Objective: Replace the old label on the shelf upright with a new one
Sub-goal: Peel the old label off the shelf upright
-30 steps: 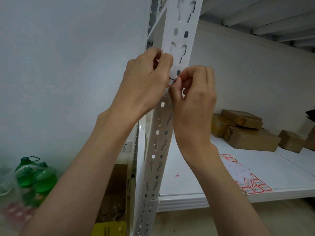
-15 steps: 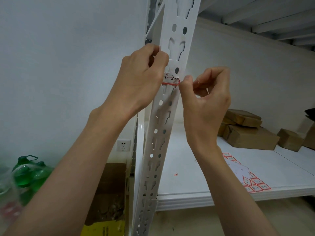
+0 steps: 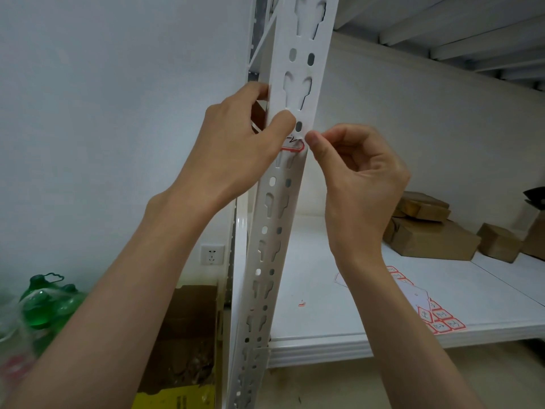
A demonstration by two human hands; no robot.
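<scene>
Two hands raised at the white slotted shelf upright [image 3: 298, 93], one on each side. Left hand [image 3: 236, 146] wrapped round the upright's left edge, thumb pressed flat on the front face just above the label [image 3: 292, 144], fingers curled behind. Right hand [image 3: 356, 178] at the upright's right edge, thumb and forefinger pinched together at the label's right end, remaining fingers curled loosely. Red-bordered white label stuck across the front face between the two thumbs, partly hidden by the left thumb; black handwriting on it, perhaps an "A" and a dash, not fully legible. Further right and lower, on the white shelf board [image 3: 339, 335], a sheet of red-bordered labels [image 3: 436, 318] with handwritten marks too small to read, partly behind the right forearm. One small red scrap [image 3: 301, 304] lying on the board near the upright. Brown wrapped parcels [image 3: 433, 234] stacked toward the back. Left of the upright, an open cardboard box [image 3: 188, 335], contents unclear, with green plastic bottles [image 3: 47, 302] beside it. White wall socket [image 3: 212, 254] just above.
</scene>
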